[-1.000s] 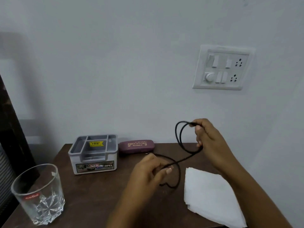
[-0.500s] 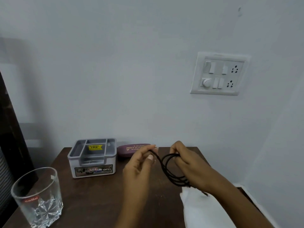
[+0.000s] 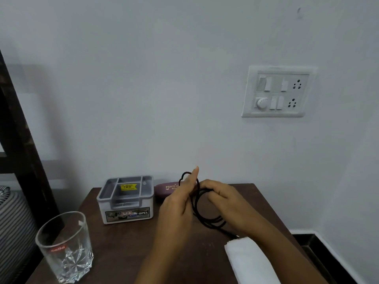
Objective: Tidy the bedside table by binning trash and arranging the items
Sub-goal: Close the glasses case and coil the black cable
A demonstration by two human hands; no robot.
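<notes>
Bedside table [image 3: 127,253], dark brown wood, back edge against the wall. Six things on or over it.

One black cable [image 3: 202,214], wound in several loops, held above the middle of the tabletop. Right hand [image 3: 223,198] closed around the top of the coil. Left hand [image 3: 178,203] beside it, fingers pinched on a loop of cable that rises past one raised fingertip. A free cable end trails down toward the front right.

One grey organiser box [image 3: 126,199], several compartments, yellow price sticker, near the back left corner.
One maroon spectacle case [image 3: 164,189] along the back edge, just beside the box, partly hidden by the left hand.
One clear cut-glass tumbler [image 3: 64,247], upright, front left corner.
One white folded tissue stack [image 3: 250,261], front right.

One switchboard [image 3: 277,91] on the wall: two sockets, one dial.
</notes>
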